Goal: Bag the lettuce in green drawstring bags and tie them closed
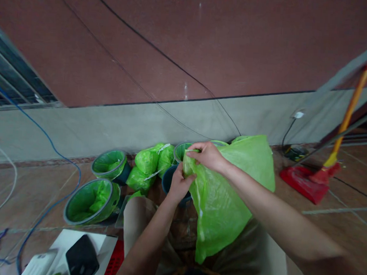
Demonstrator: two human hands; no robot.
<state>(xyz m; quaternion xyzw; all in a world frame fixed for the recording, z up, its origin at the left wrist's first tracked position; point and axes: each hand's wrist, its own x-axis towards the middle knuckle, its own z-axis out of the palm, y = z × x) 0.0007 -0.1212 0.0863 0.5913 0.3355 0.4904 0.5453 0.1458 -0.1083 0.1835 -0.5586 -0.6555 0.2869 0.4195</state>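
A large thin green plastic bag (222, 214) hangs in front of me, spread over my right leg and toward the wall. My left hand (180, 182) pinches its gathered top edge between thumb and fingers. Just above and to the right, my right hand (209, 155) is closed on the same edge, fingertips pressed together. Behind my hands stand a blue bucket (167, 180) and a grey-rimmed bucket (179, 147), both partly hidden. Left of them lie several filled green bags (146, 160) tied with white string.
On the left are two green-lined buckets (83, 222). A black phone (83, 258) rests on a white box (67, 240) at lower left. A blue cable (51, 139) crosses the floor. A red dustpan (302, 182) with a yellow handle (346, 118) stands right.
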